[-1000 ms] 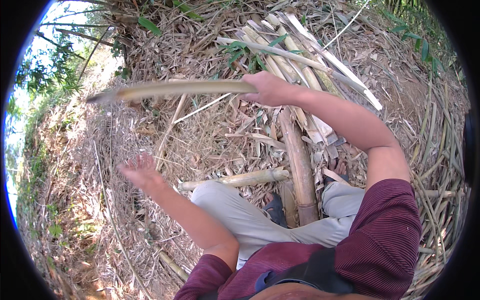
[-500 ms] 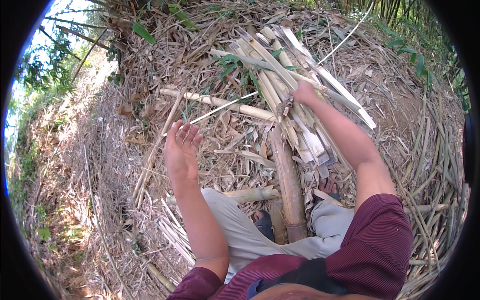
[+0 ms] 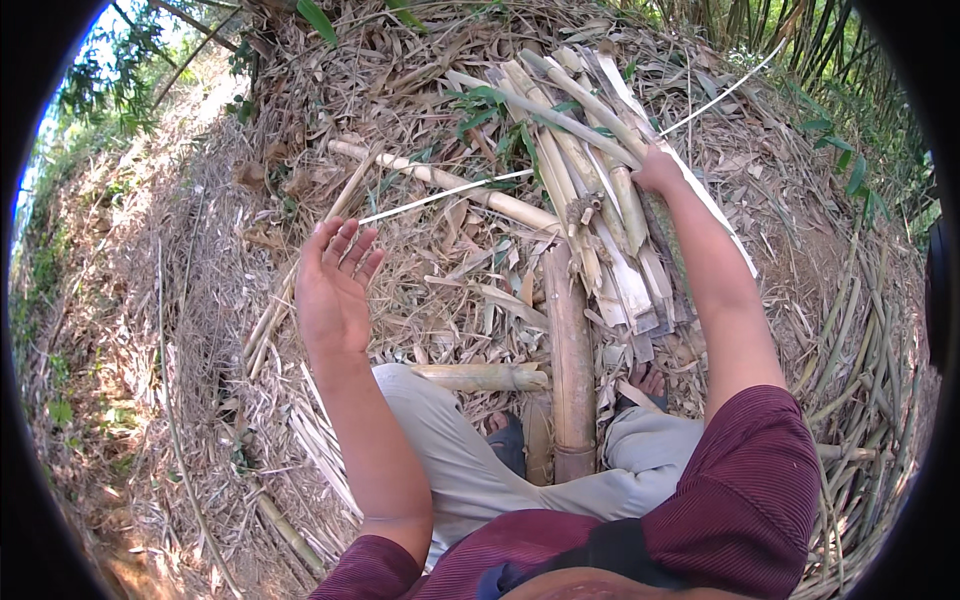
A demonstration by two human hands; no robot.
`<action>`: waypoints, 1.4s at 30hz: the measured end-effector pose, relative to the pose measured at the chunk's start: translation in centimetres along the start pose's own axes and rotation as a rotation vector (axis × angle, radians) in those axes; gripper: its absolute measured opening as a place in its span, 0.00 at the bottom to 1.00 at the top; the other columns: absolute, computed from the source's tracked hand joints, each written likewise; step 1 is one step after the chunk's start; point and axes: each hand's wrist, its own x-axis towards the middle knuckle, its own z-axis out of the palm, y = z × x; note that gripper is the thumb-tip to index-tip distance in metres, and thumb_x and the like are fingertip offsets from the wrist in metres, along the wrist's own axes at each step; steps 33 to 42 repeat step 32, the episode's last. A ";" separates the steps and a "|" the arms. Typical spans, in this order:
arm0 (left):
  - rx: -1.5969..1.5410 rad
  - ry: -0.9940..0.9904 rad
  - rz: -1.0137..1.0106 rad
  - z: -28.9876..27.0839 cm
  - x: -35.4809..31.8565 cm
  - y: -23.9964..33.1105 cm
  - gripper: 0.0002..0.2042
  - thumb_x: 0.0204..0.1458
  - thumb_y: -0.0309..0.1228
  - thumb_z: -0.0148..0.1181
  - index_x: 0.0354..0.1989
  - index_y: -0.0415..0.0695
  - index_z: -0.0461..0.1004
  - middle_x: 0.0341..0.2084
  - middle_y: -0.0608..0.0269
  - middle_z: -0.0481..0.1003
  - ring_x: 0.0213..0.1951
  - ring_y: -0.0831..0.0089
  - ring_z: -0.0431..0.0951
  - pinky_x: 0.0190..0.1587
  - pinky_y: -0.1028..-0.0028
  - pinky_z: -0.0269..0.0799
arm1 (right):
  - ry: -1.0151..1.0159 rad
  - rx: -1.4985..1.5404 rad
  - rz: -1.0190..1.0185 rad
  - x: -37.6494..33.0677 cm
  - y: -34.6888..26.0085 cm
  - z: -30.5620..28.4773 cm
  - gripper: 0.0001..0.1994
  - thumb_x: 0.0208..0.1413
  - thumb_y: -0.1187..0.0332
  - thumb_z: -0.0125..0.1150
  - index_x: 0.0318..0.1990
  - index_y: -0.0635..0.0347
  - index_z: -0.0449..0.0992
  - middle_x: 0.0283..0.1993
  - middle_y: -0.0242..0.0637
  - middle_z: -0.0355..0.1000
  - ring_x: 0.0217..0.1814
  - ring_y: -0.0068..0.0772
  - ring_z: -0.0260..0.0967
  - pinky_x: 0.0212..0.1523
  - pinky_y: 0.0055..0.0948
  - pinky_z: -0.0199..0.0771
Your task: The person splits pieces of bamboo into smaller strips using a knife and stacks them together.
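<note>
Over the far right of the ground lies a pile of split bamboo pieces (image 3: 560,165), pale inside and laid roughly side by side. My right hand (image 3: 657,170) reaches onto its right side, closed around the near end of a split bamboo piece (image 3: 592,107) that slants away to the upper left. The fingers' undersides are hidden. My left hand (image 3: 338,285) is raised at the left, palm up, fingers apart, holding nothing. Beyond its fingertips a thin pale bamboo strip (image 3: 440,195) runs toward the pile.
A thick bamboo pole (image 3: 572,365) lies between my feet, its far end at the pile. Thinner bamboo poles (image 3: 480,377) lie crosswise to the left. Dry leaves cover the ground. Bundled stalks (image 3: 860,340) curve along the right, and a bamboo thicket (image 3: 840,50) stands behind.
My right hand has shifted right across the pile, and the split bamboo piece in it has moved along. My left hand has drifted left, still open. The view has shifted slightly.
</note>
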 end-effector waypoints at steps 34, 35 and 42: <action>-0.024 -0.059 -0.010 0.9 0.0 -0.5 0.18 0.64 0.40 0.53 0.52 0.38 0.67 0.50 0.50 0.71 0.54 0.58 0.74 0.57 0.60 0.73 | -0.118 -0.067 -0.175 -6.7 -4.3 -1.7 0.29 0.54 0.49 0.68 0.43 0.76 0.79 0.45 0.64 0.77 0.50 0.58 0.77 0.53 0.43 0.75; -0.024 -0.059 -0.010 0.9 0.0 -0.5 0.18 0.64 0.40 0.53 0.52 0.38 0.67 0.50 0.50 0.71 0.54 0.58 0.74 0.57 0.60 0.73 | -0.118 -0.067 -0.175 -6.7 -4.3 -1.7 0.29 0.54 0.49 0.68 0.43 0.76 0.79 0.45 0.64 0.77 0.50 0.58 0.77 0.53 0.43 0.75; -0.024 -0.059 -0.010 0.9 0.0 -0.5 0.18 0.64 0.40 0.53 0.52 0.38 0.67 0.50 0.50 0.71 0.54 0.58 0.74 0.57 0.60 0.73 | -0.118 -0.067 -0.175 -6.7 -4.3 -1.7 0.29 0.54 0.49 0.68 0.43 0.76 0.79 0.45 0.64 0.77 0.50 0.58 0.77 0.53 0.43 0.75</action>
